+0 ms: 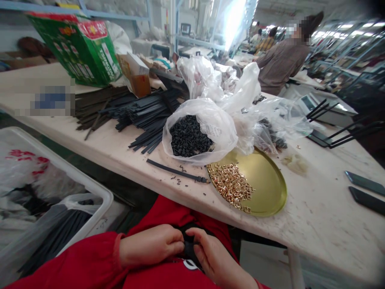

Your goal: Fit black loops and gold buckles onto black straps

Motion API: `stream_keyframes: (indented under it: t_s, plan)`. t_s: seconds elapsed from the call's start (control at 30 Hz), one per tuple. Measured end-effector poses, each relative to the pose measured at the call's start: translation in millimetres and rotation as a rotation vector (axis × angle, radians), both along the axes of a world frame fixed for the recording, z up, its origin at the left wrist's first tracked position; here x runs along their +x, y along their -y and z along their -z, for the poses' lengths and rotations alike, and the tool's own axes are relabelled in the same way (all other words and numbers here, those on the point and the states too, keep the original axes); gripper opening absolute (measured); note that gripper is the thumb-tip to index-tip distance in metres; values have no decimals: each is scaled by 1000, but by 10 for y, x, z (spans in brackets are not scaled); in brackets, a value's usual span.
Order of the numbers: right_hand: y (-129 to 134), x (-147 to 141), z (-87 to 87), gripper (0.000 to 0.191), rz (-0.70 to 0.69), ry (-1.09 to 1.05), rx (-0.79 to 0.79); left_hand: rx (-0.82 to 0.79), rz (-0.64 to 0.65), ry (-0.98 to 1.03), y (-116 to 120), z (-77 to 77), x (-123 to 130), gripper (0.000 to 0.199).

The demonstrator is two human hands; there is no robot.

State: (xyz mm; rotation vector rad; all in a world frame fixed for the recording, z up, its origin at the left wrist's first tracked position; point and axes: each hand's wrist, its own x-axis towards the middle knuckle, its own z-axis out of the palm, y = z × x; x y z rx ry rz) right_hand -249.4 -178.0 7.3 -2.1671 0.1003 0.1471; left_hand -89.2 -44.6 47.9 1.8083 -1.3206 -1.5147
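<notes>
Over my lap, below the table edge, my left hand [156, 243] is closed, its fingertips pressed together beside some black material [189, 245]. Facing it, my right hand [215, 257] is curled with thumb and fingers drawn in around the same dark spot. Whatever the fingers hold is too hidden to make out. On the table in front lies a black strap [176, 170] with a buckle at its right end. A round gold tray [269, 188] carries many small gold-coloured buckles [233, 184]. Beside it, an open plastic bag [222, 138] is full of small black loops [189, 136].
Bundles of black strips [147, 108] lie behind the strap, near a green carton [81, 52]. More plastic bags [240, 88] crowd the table's back. At right are black rods [345, 128] and dark flat objects [365, 182]. A white bin [104, 200] stands left; a person [282, 60] is beyond.
</notes>
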Motion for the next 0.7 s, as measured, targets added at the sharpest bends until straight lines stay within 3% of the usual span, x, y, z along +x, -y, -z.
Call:
stream_keyframes:
  t_s: [0.33,0.5,0.6,0.7]
  plan:
    - [52,271,-7,33,12,42,-16,-63,40,179,47,8,143,24]
    - [96,506,-77,31,14,77,63,-133,57,399,159,-28,225,28]
    - [116,607,-10,30,42,112,98,-138,81,423,198,-110,364,27]
    - [162,659,142,32,142,113,33,-149,52,370,213,-170,524,22]
